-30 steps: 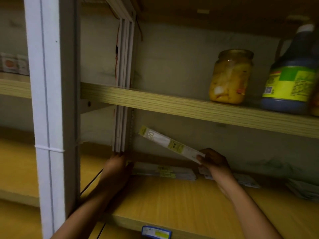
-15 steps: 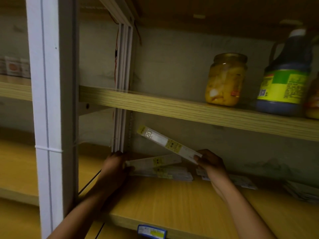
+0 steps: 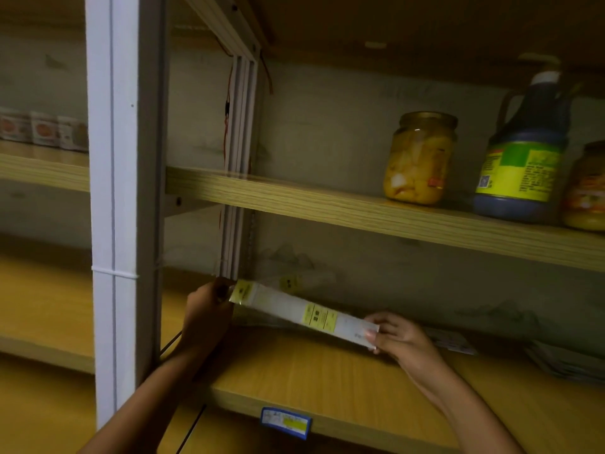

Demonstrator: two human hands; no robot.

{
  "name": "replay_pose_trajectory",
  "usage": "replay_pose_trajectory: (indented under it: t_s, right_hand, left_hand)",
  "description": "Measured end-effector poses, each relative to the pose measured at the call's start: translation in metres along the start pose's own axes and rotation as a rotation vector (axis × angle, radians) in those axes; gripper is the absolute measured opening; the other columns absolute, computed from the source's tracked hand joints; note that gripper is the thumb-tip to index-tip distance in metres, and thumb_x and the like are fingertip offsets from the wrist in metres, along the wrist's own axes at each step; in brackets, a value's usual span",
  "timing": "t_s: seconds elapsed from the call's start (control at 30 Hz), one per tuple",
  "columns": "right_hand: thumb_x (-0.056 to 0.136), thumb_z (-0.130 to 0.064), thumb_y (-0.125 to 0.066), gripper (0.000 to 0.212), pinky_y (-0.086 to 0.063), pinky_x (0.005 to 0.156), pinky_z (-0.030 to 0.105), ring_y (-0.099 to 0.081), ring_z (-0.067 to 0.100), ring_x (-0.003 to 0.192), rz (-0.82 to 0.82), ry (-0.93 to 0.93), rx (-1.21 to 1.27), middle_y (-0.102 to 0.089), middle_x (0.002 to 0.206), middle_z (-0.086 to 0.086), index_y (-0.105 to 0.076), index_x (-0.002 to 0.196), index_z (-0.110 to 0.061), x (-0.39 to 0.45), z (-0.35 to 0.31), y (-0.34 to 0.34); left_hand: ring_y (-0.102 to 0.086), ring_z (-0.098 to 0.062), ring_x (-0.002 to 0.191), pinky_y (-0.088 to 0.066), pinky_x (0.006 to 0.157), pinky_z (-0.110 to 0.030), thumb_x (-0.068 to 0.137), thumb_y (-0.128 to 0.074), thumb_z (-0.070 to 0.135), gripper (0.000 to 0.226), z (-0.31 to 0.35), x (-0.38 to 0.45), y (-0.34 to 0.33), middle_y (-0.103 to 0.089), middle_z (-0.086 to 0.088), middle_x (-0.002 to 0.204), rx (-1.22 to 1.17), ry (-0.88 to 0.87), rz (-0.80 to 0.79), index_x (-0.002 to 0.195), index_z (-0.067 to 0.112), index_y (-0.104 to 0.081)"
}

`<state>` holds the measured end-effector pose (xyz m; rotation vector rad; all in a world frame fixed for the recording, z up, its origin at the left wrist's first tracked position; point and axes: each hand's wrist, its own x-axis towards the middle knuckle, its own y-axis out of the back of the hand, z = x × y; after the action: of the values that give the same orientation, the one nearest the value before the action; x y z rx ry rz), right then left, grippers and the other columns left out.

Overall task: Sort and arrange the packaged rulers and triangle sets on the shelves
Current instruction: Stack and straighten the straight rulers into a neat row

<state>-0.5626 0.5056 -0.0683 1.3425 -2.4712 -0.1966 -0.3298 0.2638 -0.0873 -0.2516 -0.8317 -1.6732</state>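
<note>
A long packaged ruler [image 3: 304, 313] in clear wrap with yellow labels slants above the back left of the lower wooden shelf [image 3: 327, 388]. My left hand [image 3: 206, 309] grips its upper left end beside the rear shelf post. My right hand [image 3: 397, 337] pinches its lower right end. Another package with a yellow label [image 3: 289, 283] leans against the back wall behind it. A flat package [image 3: 453, 342] lies on the shelf behind my right hand. More packages [image 3: 566, 360] lie at the far right.
A white upright post [image 3: 114, 224] stands in front at the left. The upper shelf [image 3: 360, 208] carries a jar of yellow preserves [image 3: 419, 158], a dark bottle [image 3: 523, 152] and another jar [image 3: 586, 191]. A blue price tag [image 3: 285, 422] sits on the lower shelf's front edge.
The ruler in my right hand has come down and to the left, and my left hand now grips its left end. The stack seen lying below it earlier is now hidden.
</note>
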Motion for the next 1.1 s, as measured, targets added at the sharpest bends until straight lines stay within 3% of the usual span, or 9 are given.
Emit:
replay_pose_trajectory:
  t_s: [0.07,0.17,0.3,0.43,0.57,0.73,0.87,1.0,1.1]
  right_hand:
    - [0.084,-0.015,-0.073,0.023,-0.056,0.07,0.025,-0.068,0.017,0.09,-0.039,-0.038,-0.029,-0.071,0.101,0.006,-0.067,0.105,-0.011,-0.011,-0.002,0.0]
    - [0.088,-0.008,-0.068,0.017,-0.052,0.065,0.022,-0.067,0.013,0.084,-0.065,-0.047,-0.13,-0.071,0.098,0.008,-0.066,0.105,-0.01,-0.016,0.0,-0.004]
    - [0.085,-0.012,-0.072,0.014,-0.049,0.066,0.02,-0.064,0.009,0.082,-0.025,0.006,-0.302,-0.07,0.093,0.001,-0.07,0.093,-0.024,-0.017,0.006,-0.012]
    - [0.082,-0.024,-0.075,0.013,-0.043,0.064,0.017,-0.051,0.002,0.069,-0.009,0.066,-0.494,-0.065,0.087,-0.006,-0.072,0.086,-0.035,-0.019,0.013,-0.018]
    - [0.079,-0.04,-0.074,0.008,-0.049,0.079,0.026,-0.055,0.004,0.089,0.024,0.098,-0.621,-0.057,0.095,-0.016,-0.071,0.086,-0.041,-0.019,0.017,-0.018]
    - [0.084,-0.017,-0.073,0.015,-0.047,0.072,0.021,-0.058,0.012,0.089,0.143,0.061,-0.428,-0.061,0.099,-0.004,-0.068,0.093,-0.028,-0.015,0.015,-0.017]
    - [0.088,0.002,-0.062,0.017,-0.043,0.065,0.018,-0.06,0.018,0.084,0.362,0.101,-0.296,-0.065,0.092,0.004,-0.065,0.091,-0.015,-0.005,0.017,-0.012]
    - [0.086,0.007,-0.06,0.021,-0.043,0.066,0.018,-0.06,0.016,0.081,0.417,0.151,-0.303,-0.066,0.091,0.005,-0.065,0.087,-0.014,0.007,0.018,-0.014]
    - [0.086,0.004,-0.061,0.023,-0.044,0.072,0.024,-0.061,0.016,0.084,0.42,0.181,-0.306,-0.066,0.093,0.002,-0.065,0.089,-0.018,0.019,0.012,-0.017]
  left_hand:
    - [-0.058,-0.006,0.072,-0.04,0.06,-0.015,0.093,-0.057,0.018,0.012,-0.001,0.0,0.001,-0.059,0.002,0.082,-0.013,0.0,0.049,0.095,0.009,-0.064]
    - [-0.064,-0.02,0.076,-0.05,0.064,-0.028,0.093,-0.057,0.019,0.014,-0.005,0.001,0.003,-0.064,-0.004,0.083,-0.087,0.021,0.133,0.092,0.008,-0.065]
    - [-0.064,-0.019,0.077,-0.053,0.067,-0.036,0.092,-0.058,0.02,0.012,-0.002,-0.002,0.006,-0.066,-0.005,0.085,-0.135,-0.002,0.155,0.092,0.01,-0.065]
    - [-0.059,-0.005,0.078,-0.045,0.064,-0.019,0.093,-0.057,0.018,0.012,0.005,-0.005,0.005,-0.064,0.0,0.089,-0.161,-0.007,0.08,0.098,0.011,-0.066]
    - [-0.062,-0.013,0.084,-0.049,0.069,-0.024,0.095,-0.054,0.018,0.011,0.007,-0.006,0.005,-0.063,0.001,0.09,-0.168,-0.016,-0.042,0.1,0.016,-0.064]
    - [-0.059,-0.007,0.086,-0.044,0.067,-0.02,0.095,-0.054,0.02,0.019,0.013,-0.013,0.007,-0.061,0.008,0.091,-0.171,-0.043,-0.167,0.087,0.038,-0.056]
    - [-0.061,-0.011,0.092,-0.048,0.071,-0.022,0.095,-0.053,0.027,0.011,0.011,-0.021,0.01,-0.063,0.002,0.099,-0.211,-0.007,-0.266,0.096,0.027,-0.064]
    - [-0.06,-0.007,0.091,-0.053,0.076,-0.031,0.094,-0.054,0.032,0.01,0.012,-0.026,0.012,-0.063,0.009,0.098,-0.1,-0.048,-0.303,0.092,0.032,-0.064]
    - [-0.056,0.0,0.093,-0.05,0.074,-0.022,0.092,-0.055,0.03,0.01,0.014,-0.028,0.011,-0.057,0.018,0.102,-0.016,-0.108,-0.311,0.089,0.035,-0.063]
